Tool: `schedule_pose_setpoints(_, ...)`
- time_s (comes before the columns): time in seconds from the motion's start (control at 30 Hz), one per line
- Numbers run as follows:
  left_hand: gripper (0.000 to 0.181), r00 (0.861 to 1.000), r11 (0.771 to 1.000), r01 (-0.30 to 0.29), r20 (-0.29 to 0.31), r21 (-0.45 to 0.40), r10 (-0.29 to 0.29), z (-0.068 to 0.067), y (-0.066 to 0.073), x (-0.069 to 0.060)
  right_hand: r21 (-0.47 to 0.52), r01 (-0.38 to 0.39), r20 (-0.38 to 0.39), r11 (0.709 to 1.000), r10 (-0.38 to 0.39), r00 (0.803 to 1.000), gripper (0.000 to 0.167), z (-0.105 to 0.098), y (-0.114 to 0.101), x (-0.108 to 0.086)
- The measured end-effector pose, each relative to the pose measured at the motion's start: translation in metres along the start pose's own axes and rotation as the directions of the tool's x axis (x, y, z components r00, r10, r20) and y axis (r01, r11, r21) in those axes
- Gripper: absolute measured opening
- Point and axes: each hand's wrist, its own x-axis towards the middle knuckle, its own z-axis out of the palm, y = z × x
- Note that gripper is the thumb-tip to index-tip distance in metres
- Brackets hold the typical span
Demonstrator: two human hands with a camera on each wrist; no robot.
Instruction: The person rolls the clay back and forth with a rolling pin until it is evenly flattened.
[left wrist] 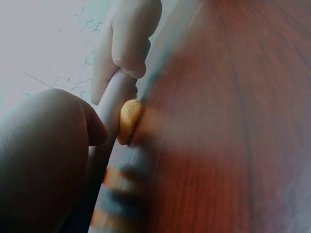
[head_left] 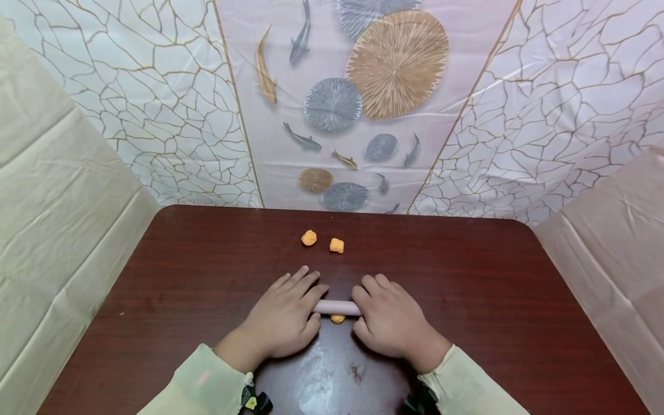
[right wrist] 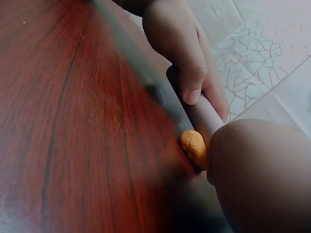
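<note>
A pale pink rod like a small rolling pin point(head_left: 337, 308) lies crosswise between the two hands. My left hand point(head_left: 282, 320) holds its left part, fingers reaching over the far side and thumb on the near side. Around the right part curl the fingers of my right hand point(head_left: 391, 320), its thumb also on the near side. Under the rod's middle, an orange dough-like lump point(head_left: 338, 319) sticks out toward me. Both wrist views show this lump point(left wrist: 130, 119) touching the rod from the near side. The hands cover the rod's ends in the head view.
Two more orange lumps point(head_left: 308, 237) point(head_left: 336, 245) sit farther back on the dark red wooden table point(head_left: 456, 259). A patterned cloth point(head_left: 332, 161) hangs behind the table's far edge. Beige cloth walls point(head_left: 67, 190) flank both sides. Dark straps point(head_left: 254, 400) circle the wrists.
</note>
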Motion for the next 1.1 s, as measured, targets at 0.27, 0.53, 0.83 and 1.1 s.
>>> schedule_pose_setpoints(0.27, 0.067, 0.997, 1.0, 0.005, 0.072, -0.005, -0.005, 0.0, 0.002, -0.005, 0.028, 0.013, -0.017, 1.0, -0.013, 1.0, 0.067, 0.0, -0.003, -0.008)
schedule_pose_setpoints(0.53, 0.073, 0.998, 1.0, -0.006, 0.069, -0.015, 0.007, 0.003, 0.003, -0.013, 0.046, -0.004, 0.073, 0.999, 0.0, 0.997, 0.088, -0.002, -0.009, -0.013)
schedule_pose_setpoints(0.83, 0.072, 0.998, 1.0, -0.027, 0.065, 0.004, 0.027, 0.001, 0.006, -0.018, 0.042, -0.005, 0.073, 0.999, 0.002, 0.997, 0.086, 0.0, -0.012, -0.018)
schedule_pose_setpoints(1.1, 0.073, 0.997, 0.999, -0.046, 0.063, 0.027, 0.045, 0.002, 0.011, -0.024, 0.04, -0.001, 0.081, 0.999, -0.002, 0.997, 0.085, 0.003, -0.016, -0.025)
